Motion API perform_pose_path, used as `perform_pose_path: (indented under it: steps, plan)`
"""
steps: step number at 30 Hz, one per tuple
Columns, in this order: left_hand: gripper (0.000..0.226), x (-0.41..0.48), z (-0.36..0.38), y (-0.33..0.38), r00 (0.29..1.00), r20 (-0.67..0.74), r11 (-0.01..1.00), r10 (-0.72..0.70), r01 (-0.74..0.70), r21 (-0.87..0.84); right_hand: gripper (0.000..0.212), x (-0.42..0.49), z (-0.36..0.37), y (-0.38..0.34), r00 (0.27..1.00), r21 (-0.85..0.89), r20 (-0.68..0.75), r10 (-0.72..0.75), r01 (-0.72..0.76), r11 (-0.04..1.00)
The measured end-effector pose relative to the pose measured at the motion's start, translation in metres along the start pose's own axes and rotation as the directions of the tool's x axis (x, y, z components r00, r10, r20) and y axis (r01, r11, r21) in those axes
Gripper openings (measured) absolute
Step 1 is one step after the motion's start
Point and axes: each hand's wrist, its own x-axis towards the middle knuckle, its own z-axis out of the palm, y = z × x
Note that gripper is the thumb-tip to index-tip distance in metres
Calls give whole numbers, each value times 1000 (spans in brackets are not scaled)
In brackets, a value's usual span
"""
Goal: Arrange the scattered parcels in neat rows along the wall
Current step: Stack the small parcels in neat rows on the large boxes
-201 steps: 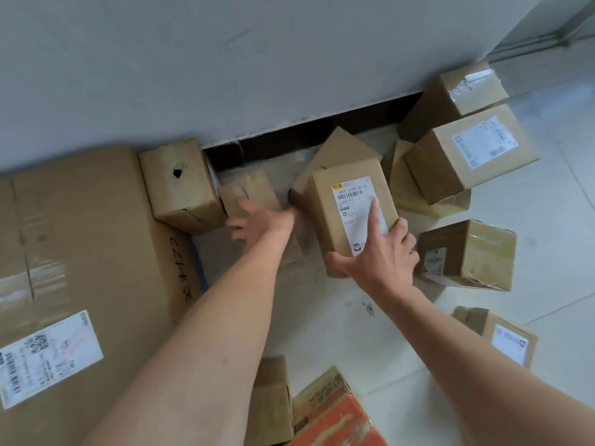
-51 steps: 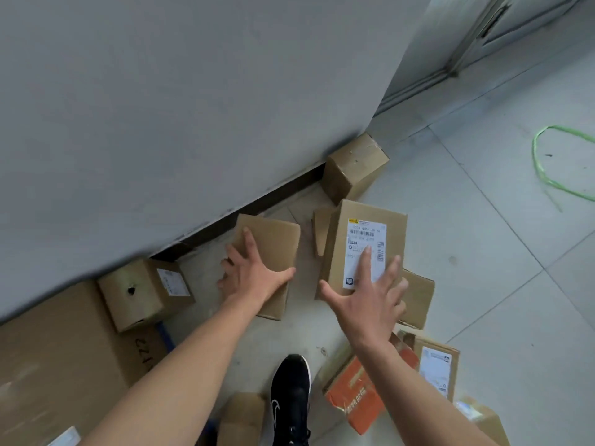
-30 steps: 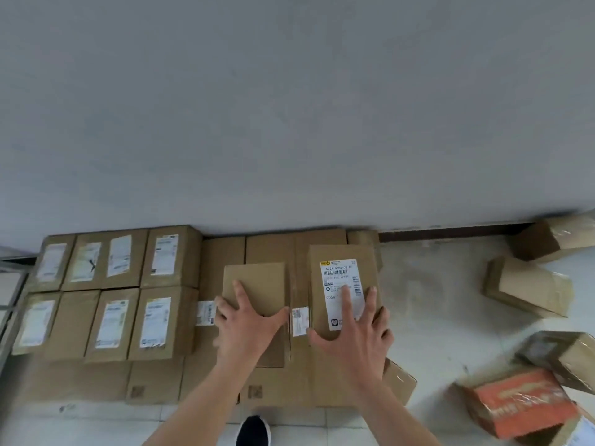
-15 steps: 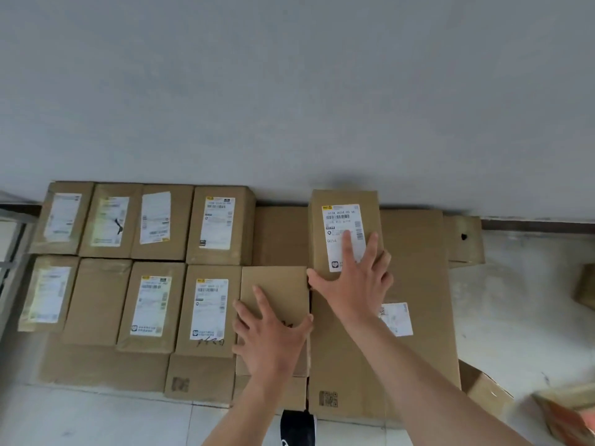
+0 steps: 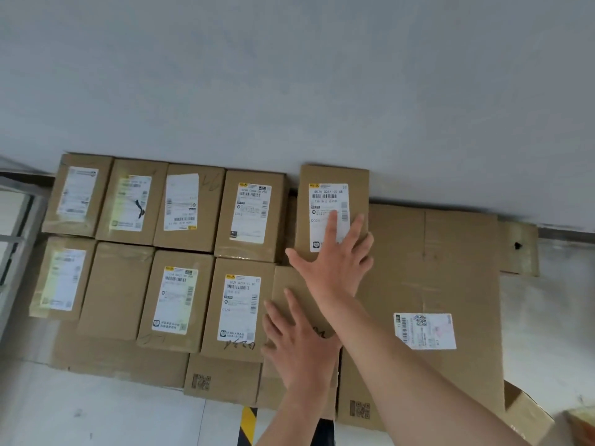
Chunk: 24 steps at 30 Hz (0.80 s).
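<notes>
A brown parcel with a white label (image 5: pixel 325 194) stands at the right end of the back row, against the grey wall (image 5: pixel 289 75). My right hand (image 5: pixel 338 262) lies on it, fingers spread over the label and thumb at its left edge. A plain brown parcel (image 5: pixel 285 280) sits just in front of it, at the right end of the front row. My left hand (image 5: pixel 299 342) covers its near half. Both parcels rest on larger cartons.
Two rows of labelled parcels, back (image 5: pixel 251 214) and front (image 5: pixel 240 307), run leftward. A large flat carton (image 5: pixel 434 268) lies to the right, with a small holed box (image 5: pixel 518 249) beyond it. A metal frame (image 5: pixel 16 220) stands far left. Yellow-black tape (image 5: pixel 248 423) marks the floor.
I carried both parcels from the scattered pile leftward to the stacked rows. In the last half second the labelled parcel slid back to the wall and the plain one settled beside the front row.
</notes>
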Motion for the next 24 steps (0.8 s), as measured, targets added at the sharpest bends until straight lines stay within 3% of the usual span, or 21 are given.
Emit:
perform_pose_path:
  steps: [3,6,11,14,19,24]
  plan:
    - [89,17,10,6,996,1,994,89,-89,70,90,4,20,-16,997,-48,70,-37,40,998]
    - [89,24,23,9,996,26,984,85,-88,153,71,5,40,-8,971,-17,194,-138,144,989]
    - [90,29,31,8,995,43,974,94,-101,203,70,17,40,25,914,138,316,-256,222,965]
    - [95,29,27,5,993,46,966,107,-115,232,69,17,21,46,897,201,309,-316,264,944]
    - [105,16,6,12,981,77,953,179,-193,233,63,-8,-26,133,942,118,256,-219,194,974]
    - [78,-31,2,71,933,74,917,351,-359,173,59,-56,-73,268,957,65,288,43,-64,996]
